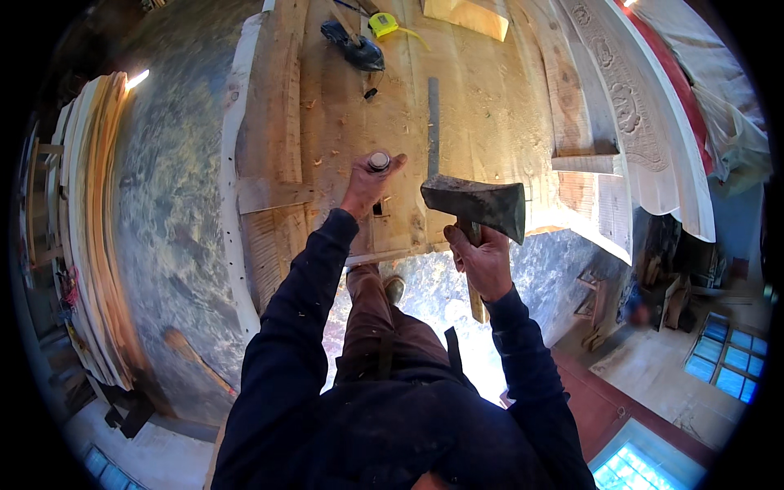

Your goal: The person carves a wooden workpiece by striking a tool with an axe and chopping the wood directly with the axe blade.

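My left hand is closed around an upright chisel. Only its round, ringed handle end shows; the blade is hidden below my fist. A small dark square hole is cut in the wood close to that hand. My right hand grips the wooden handle of a hatchet. Its dark, worn steel head is raised above the near edge of the wooden workbench, to the right of the chisel and apart from it. Just beyond the hatchet head, a flat grey metal strip lies on the bench.
At the bench's far side lie a yellow tape measure, a dark boat-shaped tool and a pale wood block. Carved boards line the right. Planks stand at left, and a brush lies on the floor.
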{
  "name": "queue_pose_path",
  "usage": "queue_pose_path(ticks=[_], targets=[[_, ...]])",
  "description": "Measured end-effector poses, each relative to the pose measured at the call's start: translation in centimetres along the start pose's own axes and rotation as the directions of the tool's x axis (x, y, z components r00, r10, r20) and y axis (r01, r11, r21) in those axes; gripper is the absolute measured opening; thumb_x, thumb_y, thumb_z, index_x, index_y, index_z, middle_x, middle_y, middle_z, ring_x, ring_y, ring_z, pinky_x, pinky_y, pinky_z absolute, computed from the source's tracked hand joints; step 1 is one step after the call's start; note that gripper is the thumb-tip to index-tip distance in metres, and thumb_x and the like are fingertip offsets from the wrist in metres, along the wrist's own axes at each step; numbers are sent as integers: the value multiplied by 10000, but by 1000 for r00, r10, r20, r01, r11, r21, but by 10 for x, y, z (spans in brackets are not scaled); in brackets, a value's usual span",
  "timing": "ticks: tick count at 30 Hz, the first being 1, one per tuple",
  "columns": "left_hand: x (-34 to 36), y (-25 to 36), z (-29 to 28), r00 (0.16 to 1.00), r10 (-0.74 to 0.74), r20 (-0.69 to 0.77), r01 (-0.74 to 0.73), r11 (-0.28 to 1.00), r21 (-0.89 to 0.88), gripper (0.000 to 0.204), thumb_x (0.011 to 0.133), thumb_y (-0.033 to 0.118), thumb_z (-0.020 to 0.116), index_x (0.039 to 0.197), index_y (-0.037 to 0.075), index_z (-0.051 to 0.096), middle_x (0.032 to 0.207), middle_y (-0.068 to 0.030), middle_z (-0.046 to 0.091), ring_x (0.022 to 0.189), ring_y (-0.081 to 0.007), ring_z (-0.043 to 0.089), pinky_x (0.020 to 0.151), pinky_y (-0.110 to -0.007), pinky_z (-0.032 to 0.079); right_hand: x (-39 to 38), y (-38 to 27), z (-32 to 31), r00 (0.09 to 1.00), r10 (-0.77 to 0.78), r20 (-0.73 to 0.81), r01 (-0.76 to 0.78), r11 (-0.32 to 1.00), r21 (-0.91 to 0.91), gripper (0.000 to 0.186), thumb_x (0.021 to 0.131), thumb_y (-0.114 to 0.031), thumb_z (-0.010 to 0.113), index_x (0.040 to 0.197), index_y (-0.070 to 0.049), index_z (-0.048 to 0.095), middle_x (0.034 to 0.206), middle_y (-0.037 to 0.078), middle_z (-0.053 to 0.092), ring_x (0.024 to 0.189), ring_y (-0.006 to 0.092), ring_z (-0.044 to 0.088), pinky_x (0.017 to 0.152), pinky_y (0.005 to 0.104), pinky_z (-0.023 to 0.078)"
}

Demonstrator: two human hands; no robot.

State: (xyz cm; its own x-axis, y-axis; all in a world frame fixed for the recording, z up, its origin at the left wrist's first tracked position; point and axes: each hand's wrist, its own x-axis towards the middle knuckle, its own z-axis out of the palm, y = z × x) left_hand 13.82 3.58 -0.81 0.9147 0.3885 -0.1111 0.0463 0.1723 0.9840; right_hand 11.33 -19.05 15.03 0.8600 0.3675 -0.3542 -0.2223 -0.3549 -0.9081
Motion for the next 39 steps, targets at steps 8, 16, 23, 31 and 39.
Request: queue_pose_path(ticks=[8,16,23,31,39], targets=[[-15,-14,1,998,51,40,-49,997,-52,384,917,149,770,683,116,468,695,106,406,658,-23,381,557,-232,332,13,-71,0,988,-153,-18,154,978,144,200,994,-192,646,1002,8,627,693,16,606,538,65,538,477,220,418],[-24,6,-4,998,17,58,-15,999,-30,330,907,115,779,708,86,518,728,99,493,739,-15,493,657,-225,447,17,-146,24,694,-610,-382,718,627,304,141,1029,-138,560,1019,3,572,754,96,626,553,108,549,455,235,432],[-19,-21,-2,989,148,-26,-147,988,40,135,882,121,795,890,29,696,823,84,648,816,-31,572,736,-240,504,89,-32,39,900,-351,259,433,646,-628,286,971,-247,626,1092,12,621,829,240,666,777,423,648,619,449,490],[-56,-22,11,975,209,-70,-186,950,249,313,874,176,800,723,39,563,620,-79,503,621,-77,438,547,-333,415,16,18,-7,977,-191,94,211,824,-525,289,949,-230,637,1102,15,618,741,219,652,736,403,673,626,478,509],[-18,-36,23,922,80,-378,-57,996,72,435,895,245,804,638,53,510,572,32,454,574,-55,376,491,-301,341,-60,139,-34,880,473,-46,-472,859,-198,325,959,-306,638,838,-6,602,598,112,590,466,235,589,468,374,465]])
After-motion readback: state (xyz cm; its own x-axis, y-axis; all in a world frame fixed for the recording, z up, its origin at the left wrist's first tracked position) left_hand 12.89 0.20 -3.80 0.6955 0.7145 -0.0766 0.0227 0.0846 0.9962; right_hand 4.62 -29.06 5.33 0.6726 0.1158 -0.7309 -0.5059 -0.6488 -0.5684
